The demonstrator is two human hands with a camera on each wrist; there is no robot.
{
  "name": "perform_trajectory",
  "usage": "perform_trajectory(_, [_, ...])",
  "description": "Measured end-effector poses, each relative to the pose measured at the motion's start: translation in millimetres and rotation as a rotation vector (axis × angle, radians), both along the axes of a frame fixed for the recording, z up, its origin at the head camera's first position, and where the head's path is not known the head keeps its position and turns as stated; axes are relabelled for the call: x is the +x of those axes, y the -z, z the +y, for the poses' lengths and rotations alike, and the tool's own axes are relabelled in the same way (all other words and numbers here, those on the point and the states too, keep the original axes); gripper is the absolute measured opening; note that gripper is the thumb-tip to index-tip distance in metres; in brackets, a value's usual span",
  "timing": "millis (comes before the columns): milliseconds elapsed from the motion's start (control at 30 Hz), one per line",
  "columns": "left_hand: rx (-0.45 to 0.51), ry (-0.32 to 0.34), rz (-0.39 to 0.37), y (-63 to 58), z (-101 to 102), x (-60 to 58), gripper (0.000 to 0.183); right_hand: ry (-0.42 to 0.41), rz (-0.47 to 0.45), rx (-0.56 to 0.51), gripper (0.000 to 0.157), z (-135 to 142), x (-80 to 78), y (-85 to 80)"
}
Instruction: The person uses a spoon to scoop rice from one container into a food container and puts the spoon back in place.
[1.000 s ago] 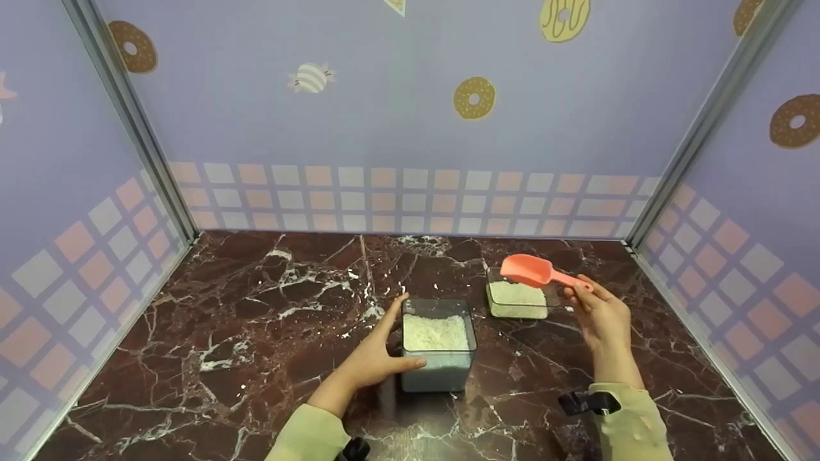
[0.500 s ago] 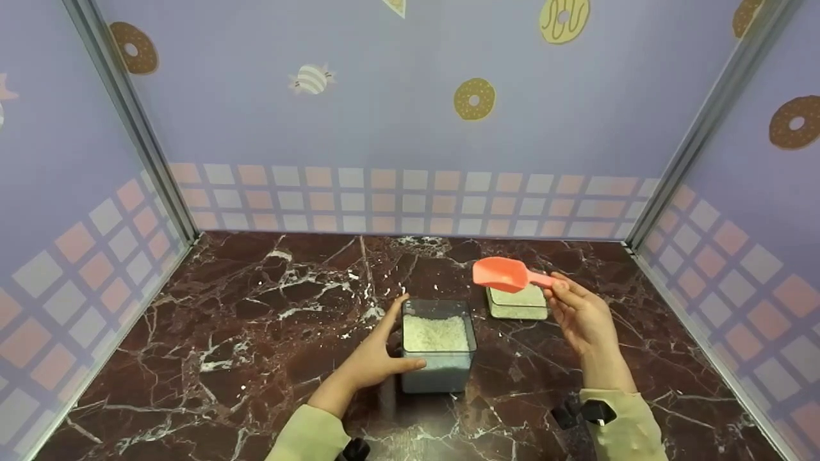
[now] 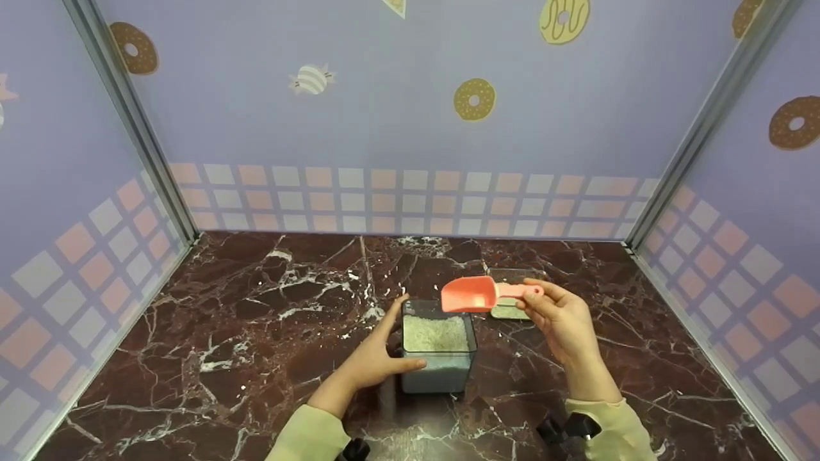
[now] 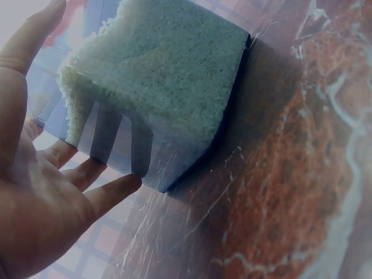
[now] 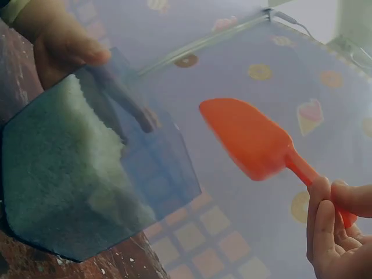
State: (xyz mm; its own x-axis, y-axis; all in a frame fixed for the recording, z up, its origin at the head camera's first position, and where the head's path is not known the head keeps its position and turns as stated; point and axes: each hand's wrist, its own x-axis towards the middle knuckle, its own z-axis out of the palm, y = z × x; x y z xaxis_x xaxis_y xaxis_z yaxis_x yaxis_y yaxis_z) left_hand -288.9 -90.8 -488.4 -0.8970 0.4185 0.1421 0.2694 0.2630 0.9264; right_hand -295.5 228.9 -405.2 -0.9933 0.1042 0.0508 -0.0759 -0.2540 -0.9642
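A clear square container, largely filled with white rice, stands on the tabletop. My left hand holds it from the left, thumb on the front wall and fingers along the side; the left wrist view shows the fingertips against the plastic. My right hand pinches the handle of an orange-red scoop. The scoop hangs in the air over the container's back right corner, and no rice shows in its bowl. Partly hidden behind the scoop handle and right hand is a low clear box of rice.
Stray white grains lie on the dark red marbled tabletop, mostly behind and left of the container. Patterned lilac panels close off the back and both sides, with metal posts at the corners.
My right hand has carried the scoop left and nearer, from above the low box to the tall container's back right corner. The left hand and container have stayed put.
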Motion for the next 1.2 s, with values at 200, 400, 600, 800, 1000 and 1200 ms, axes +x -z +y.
perform_trajectory(200, [-0.023, -0.014, 0.011, -0.3, 0, 1.2, 0.117, 0.042, 0.043, 0.173, 0.030, -18, 6.2, 1.2])
perform_trajectory(400, [-0.006, -0.010, 0.009, -0.2, 0, 0.7, 0.118, 0.069, 0.165, 0.344, 0.025, -34, 15.4, 4.7])
perform_trajectory(600, [-0.006, -0.015, 0.010, 1.4, 0, -0.1, 0.119, 0.135, 0.350, 0.658, 0.021, -50, 25.4, 10.8])
perform_trajectory(800, [-0.037, -0.025, 0.017, 0.6, 1, 0.4, 0.119, 0.168, 0.410, 0.749, 0.020, -60, 26.0, 20.1])
perform_trajectory(1000, [-0.047, -0.027, 0.019, -0.2, 1, 0.6, 0.119, 0.095, 0.277, 0.586, 0.021, -62, 16.1, 30.6])
perform_trajectory(1200, [-0.025, -0.027, 0.012, -0.3, 1, 1.0, 0.119, 0.055, 0.267, 0.511, 0.021, -65, 11.6, 36.1])
